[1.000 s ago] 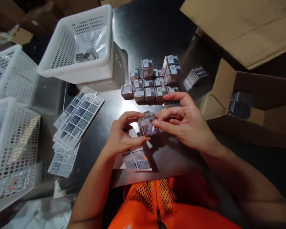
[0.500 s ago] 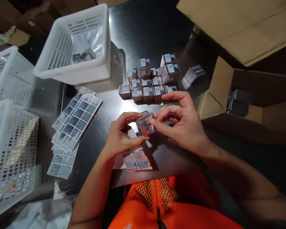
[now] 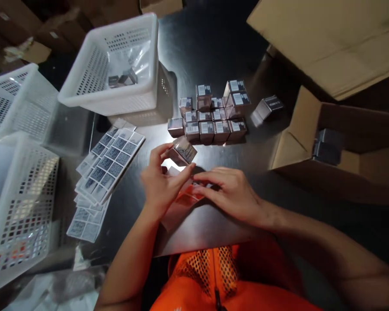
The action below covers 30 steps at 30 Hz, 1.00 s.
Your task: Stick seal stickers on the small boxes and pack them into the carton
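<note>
My left hand (image 3: 162, 181) grips a small shiny carton (image 3: 182, 151) between thumb and fingers, tilted above the table with a printed face upward. Just to its right, my right hand (image 3: 231, 194) pinches thumb and forefinger at the upper edge of a label sheet (image 3: 178, 209), which has an orange-red tint. My fingers cover part of that sheet, so a loose label there cannot be made out. Beyond my hands stand several similar small cartons (image 3: 206, 131) in rows, some stacked, with barcode labels on top.
More label sheets (image 3: 112, 162) lie overlapped at left. A white perforated basket (image 3: 116, 103) holds a few cartons behind them; other baskets (image 3: 22, 207) line the left side. One carton (image 3: 268, 107) lies apart near an open cardboard box (image 3: 290, 142) at right.
My left hand has tilted the carton and moved it up and left. My right hand has left the carton and come down to the label sheet.
</note>
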### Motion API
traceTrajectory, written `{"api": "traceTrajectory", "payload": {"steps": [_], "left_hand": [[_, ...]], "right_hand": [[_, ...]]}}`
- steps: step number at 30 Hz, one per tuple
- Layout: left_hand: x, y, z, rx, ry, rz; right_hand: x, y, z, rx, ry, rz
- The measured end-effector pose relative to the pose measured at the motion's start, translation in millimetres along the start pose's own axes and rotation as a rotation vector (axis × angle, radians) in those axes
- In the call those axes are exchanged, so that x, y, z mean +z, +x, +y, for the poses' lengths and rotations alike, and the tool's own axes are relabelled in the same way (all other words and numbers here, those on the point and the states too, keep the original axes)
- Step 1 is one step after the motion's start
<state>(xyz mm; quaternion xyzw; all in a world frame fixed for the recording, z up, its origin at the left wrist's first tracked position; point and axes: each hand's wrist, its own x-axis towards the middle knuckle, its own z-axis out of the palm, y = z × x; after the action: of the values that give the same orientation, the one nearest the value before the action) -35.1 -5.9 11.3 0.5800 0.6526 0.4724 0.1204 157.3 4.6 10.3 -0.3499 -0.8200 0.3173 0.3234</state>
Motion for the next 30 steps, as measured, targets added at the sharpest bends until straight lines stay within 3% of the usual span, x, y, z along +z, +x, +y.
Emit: {"api": "traceTrajectory", "payload": {"steps": [4, 8, 17, 30], "left_hand": [[-0.4, 0, 1, -0.072, 0.075, -0.031], [2.6, 3, -3, -0.160, 0.090, -0.016], [8.2, -3, 7, -0.197, 0.057, 0.060], [11.0, -3, 3, -0.213, 0.005, 0.011]], "right_hand": [[2, -5, -2, -0.250, -0.242, 0.104], [8, -9, -5, -0.353, -0.375, 0.181], [15, -8, 0, -0.116, -0.108, 0.204], [18, -5, 0, 0.031, 0.028, 0.248]]}}
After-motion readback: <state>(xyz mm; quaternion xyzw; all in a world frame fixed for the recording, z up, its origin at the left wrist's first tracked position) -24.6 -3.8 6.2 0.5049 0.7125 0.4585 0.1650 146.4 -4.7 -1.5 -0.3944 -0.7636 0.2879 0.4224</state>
